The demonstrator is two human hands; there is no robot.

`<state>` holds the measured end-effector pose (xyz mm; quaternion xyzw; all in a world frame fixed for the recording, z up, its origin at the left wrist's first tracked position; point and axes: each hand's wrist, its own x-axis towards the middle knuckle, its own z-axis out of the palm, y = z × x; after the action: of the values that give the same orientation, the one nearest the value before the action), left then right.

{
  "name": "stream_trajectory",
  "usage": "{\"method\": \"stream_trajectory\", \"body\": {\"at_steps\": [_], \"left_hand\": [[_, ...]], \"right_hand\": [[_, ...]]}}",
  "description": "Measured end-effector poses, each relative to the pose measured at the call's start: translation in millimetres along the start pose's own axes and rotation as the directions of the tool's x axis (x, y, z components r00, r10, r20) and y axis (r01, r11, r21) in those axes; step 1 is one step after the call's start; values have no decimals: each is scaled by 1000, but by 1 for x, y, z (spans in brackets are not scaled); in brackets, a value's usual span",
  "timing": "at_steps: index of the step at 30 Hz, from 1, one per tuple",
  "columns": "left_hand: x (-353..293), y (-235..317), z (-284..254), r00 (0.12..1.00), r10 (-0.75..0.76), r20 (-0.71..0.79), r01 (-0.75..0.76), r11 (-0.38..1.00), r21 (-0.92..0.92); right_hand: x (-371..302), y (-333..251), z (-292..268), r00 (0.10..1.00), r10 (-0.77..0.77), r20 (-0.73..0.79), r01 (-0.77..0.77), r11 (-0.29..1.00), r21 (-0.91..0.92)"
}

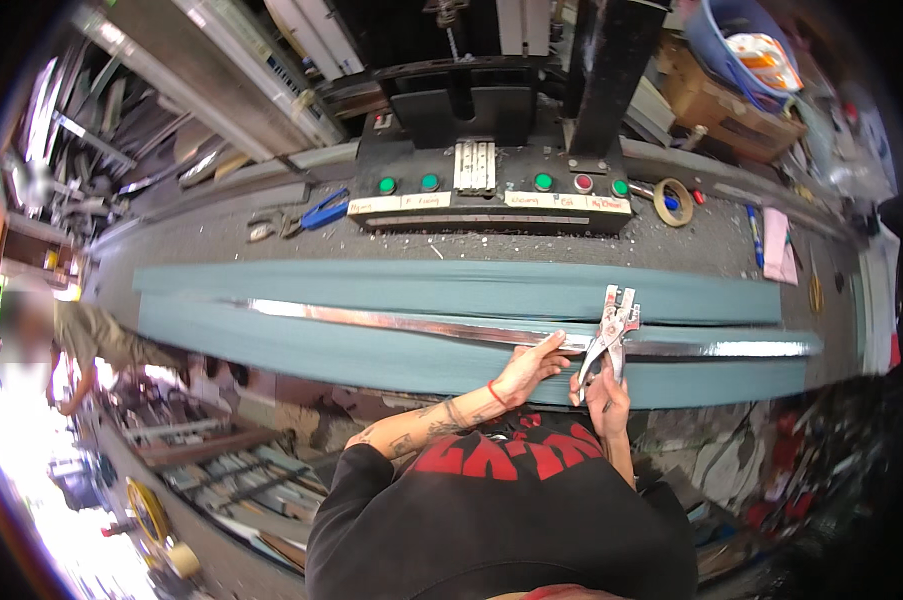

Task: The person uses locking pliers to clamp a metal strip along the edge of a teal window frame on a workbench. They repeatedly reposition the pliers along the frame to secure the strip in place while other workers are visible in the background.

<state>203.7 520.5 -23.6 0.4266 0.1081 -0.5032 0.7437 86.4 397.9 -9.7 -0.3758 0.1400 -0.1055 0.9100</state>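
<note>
A long, shiny metal strip (401,325) lies lengthwise across the bench on a blue-green cloth covering (461,285). My left hand (529,374) grips the strip just right of its middle, thumb on top and fingers curled at the near edge. In my right hand (607,400) are silver hand pliers (612,335) with worn red marks, its handles toward me. The head of the pliers points away from me and crosses the strip just right of my left hand. Whether its jaws clamp the strip, I cannot tell.
Behind the cloth stands a black machine (491,210) with green and red buttons. Blue-handled pliers (321,211) lie to its left, a tape roll (673,202) to its right. A pink cloth (778,245) is farther right. Another person (96,335) is at the far left.
</note>
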Motion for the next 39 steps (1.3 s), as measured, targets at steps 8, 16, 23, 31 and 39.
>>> {"method": "stream_trajectory", "body": {"at_steps": [8,16,23,31,39], "left_hand": [[34,0,-11,970,61,234,-106,977,185],[14,8,-16,900,174,400,-390,732,559],[16,2,-17,780,141,609,-486,751,447],[9,8,-11,803,158,574,-466,768,440],[4,3,-10,751,171,637,-506,769,390]], "right_hand": [[-50,29,46,968,-177,-177,140,969,-203],[-93,52,67,905,-95,-415,-141,853,-502],[-84,43,67,941,-22,-338,-133,894,-429],[-96,48,77,902,42,-430,-211,912,-353],[-81,47,60,939,-34,-342,-100,925,-368]]}}
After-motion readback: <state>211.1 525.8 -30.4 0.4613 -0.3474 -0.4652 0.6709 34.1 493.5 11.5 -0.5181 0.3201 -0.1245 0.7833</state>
